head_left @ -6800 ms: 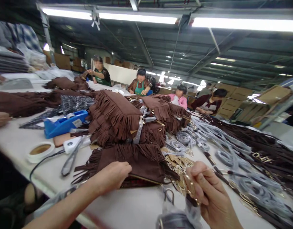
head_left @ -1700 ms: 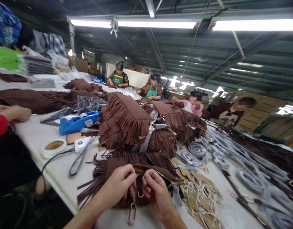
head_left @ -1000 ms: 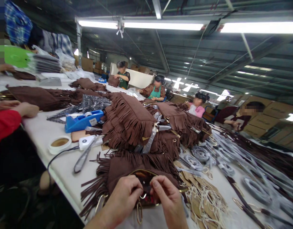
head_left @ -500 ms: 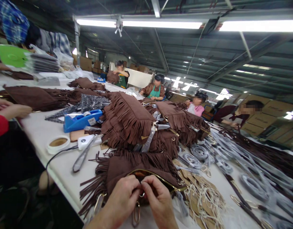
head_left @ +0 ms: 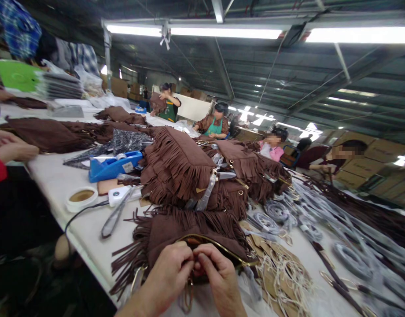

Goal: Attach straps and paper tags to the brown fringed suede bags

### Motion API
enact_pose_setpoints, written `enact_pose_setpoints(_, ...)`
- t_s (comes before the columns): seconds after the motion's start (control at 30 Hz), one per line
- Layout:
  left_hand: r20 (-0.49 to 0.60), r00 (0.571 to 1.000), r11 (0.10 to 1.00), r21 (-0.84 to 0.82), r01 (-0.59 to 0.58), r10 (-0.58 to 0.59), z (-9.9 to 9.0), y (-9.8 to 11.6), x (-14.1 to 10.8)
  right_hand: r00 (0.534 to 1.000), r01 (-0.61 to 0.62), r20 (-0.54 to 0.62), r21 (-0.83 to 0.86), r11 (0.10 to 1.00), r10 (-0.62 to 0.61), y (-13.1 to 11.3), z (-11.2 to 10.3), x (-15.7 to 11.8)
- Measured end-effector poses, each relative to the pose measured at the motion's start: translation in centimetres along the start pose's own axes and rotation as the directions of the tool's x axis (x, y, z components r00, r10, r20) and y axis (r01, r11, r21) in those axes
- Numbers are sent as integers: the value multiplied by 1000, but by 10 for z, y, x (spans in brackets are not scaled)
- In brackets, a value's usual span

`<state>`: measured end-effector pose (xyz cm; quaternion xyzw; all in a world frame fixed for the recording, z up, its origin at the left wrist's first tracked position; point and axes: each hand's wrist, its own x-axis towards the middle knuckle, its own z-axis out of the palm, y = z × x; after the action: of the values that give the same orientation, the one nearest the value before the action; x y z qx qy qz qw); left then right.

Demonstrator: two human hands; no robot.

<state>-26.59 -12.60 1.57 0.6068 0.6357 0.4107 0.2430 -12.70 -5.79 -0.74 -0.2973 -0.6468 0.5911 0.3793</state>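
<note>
A brown fringed bag (head_left: 176, 226) lies in front of me with its gold zipper (head_left: 227, 251) undone, so the mouth gapes. Both my hands meet at the near edge of that mouth. The fingers of my left hand (head_left: 167, 273) are pinched together there, and those of my right hand (head_left: 219, 273) are bent in against them. Whatever is between the fingertips is too small and hidden to name. Below my fingers hangs a gold clasp (head_left: 188, 296). A second metal clasp (head_left: 138, 278) sits at the bag's left side.
Behind the bag is a pile of brown fringed bags (head_left: 189, 149). At left are a blue tape dispenser (head_left: 115, 166), a tape roll (head_left: 81, 198) and a corded white device (head_left: 121, 195). Tan tags (head_left: 271, 273) with white strings and wrapped straps (head_left: 351, 259) lie right. Co-workers stand around the table.
My hands stay at the bag's opening, with the right fingers shifted slightly against the left. The co-worker's hands at the left edge have moved a little left.
</note>
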Motion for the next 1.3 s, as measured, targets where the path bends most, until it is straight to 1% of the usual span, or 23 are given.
enact_pose_setpoints(0.07,10,1000,998,-58,-28,29,-4,-1,-2,992,-121,-12,122,985,124,1,0,-1)
enact_pose_setpoints(0.13,36,999,987,-162,-16,22,-6,-3,-4,976,-205,-26,223,953,216,1,-1,-1)
enact_pose_setpoints(0.23,36,997,946,-315,69,-61,-6,-5,-6,960,-251,-52,281,926,276,0,0,1)
enact_pose_setpoints(0.33,-12,993,924,-369,102,-114,-5,-5,-6,953,-274,-60,255,927,298,-2,0,2)
enact_pose_setpoints(0.43,-4,991,933,-338,124,-134,-3,-4,-5,955,-270,-64,214,939,290,1,1,2)
enact_pose_setpoints(0.53,-1,989,944,-300,142,-149,-3,-2,-5,969,-230,-54,173,958,242,7,1,1)
enact_pose_setpoints(0.7,-65,991,982,-158,103,-114,-5,3,-5,988,-157,8,66,985,156,8,0,-1)
enact_pose_setpoints(0.87,-67,992,990,-93,103,-109,-5,6,-4,989,-141,53,24,990,140,6,-1,-1)
enact_pose_setpoints(1.03,-62,992,994,-43,103,-105,-2,3,-5,994,-112,11,41,993,112,6,2,-2)
enact_pose_setpoints(1.2,-65,991,990,-78,114,-119,-1,4,-7,990,-134,-31,59,989,136,5,4,-4)
enact_pose_setpoints(1.3,-69,991,990,-80,113,-118,-2,5,-6,988,-145,-35,52,988,147,6,3,-3)
